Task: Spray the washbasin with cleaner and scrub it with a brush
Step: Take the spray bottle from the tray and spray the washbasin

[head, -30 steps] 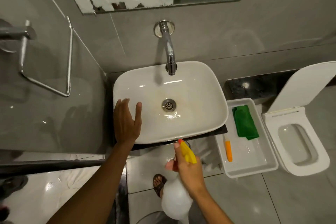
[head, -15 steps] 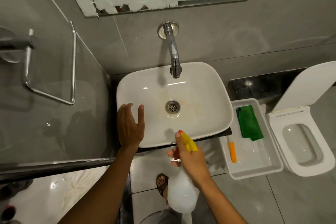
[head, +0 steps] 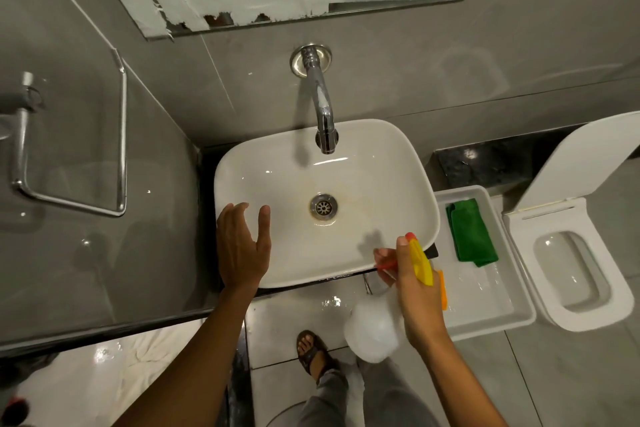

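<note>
The white washbasin (head: 377, 163) sits under a chrome tap (head: 322, 107), with yellowish stains around its drain (head: 323, 206). My left hand (head: 242, 246) rests flat on the basin's front left rim, fingers apart. My right hand (head: 414, 284) grips a spray bottle (head: 374, 329) with a white body and a yellow and red trigger head, held at the basin's front right corner with the nozzle over the rim. An orange brush handle (head: 442, 291) lies in the white tray (head: 491, 319), mostly hidden behind my right hand.
A folded green cloth (head: 471, 236) lies in the tray to the right of the basin. An open white toilet (head: 571, 263) stands further right. A glass partition with a chrome rail (head: 69, 201) is at left. My sandalled foot (head: 311, 350) is below the basin.
My right hand has moved the spray bottle right, from the basin's front middle to its front right corner. The left hand has stayed on the rim.
</note>
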`<action>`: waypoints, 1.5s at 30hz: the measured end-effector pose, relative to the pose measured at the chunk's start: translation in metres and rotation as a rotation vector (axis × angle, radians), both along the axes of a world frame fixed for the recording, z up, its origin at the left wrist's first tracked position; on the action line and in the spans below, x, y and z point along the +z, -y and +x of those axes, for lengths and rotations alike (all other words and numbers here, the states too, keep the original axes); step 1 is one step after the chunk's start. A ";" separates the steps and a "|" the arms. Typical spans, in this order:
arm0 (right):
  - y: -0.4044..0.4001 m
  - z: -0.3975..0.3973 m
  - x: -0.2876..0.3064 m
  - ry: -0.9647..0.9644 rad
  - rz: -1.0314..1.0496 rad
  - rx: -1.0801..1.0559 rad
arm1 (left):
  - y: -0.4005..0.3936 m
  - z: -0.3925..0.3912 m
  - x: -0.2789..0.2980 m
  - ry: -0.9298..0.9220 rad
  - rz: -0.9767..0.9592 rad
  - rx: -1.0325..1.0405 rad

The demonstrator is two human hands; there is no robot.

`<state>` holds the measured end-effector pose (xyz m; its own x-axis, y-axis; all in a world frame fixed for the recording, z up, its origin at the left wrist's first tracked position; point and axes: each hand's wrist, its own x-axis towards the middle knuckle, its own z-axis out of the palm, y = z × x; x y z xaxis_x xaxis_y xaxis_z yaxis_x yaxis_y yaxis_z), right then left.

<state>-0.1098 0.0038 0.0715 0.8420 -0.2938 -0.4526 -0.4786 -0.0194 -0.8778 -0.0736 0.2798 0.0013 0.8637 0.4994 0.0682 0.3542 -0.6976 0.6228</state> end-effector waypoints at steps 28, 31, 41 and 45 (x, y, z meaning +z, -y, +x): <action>-0.066 -0.030 0.023 -0.094 -0.033 0.284 | -0.003 -0.001 -0.005 0.028 -0.021 0.011; -0.075 -0.021 0.029 -0.094 0.029 0.314 | -0.003 -0.001 -0.005 0.044 -0.021 0.012; -0.051 0.007 0.029 0.070 -0.059 0.171 | -0.003 -0.002 -0.003 -0.004 -0.037 0.004; -0.025 0.007 0.021 0.059 0.037 0.041 | -0.003 -0.002 -0.003 -0.004 -0.031 -0.006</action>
<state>-0.1023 0.0285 0.0928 0.8787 -0.2425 -0.4112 -0.4251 -0.0055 -0.9051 -0.0759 0.2825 -0.0018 0.8670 0.4960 0.0491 0.3527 -0.6801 0.6427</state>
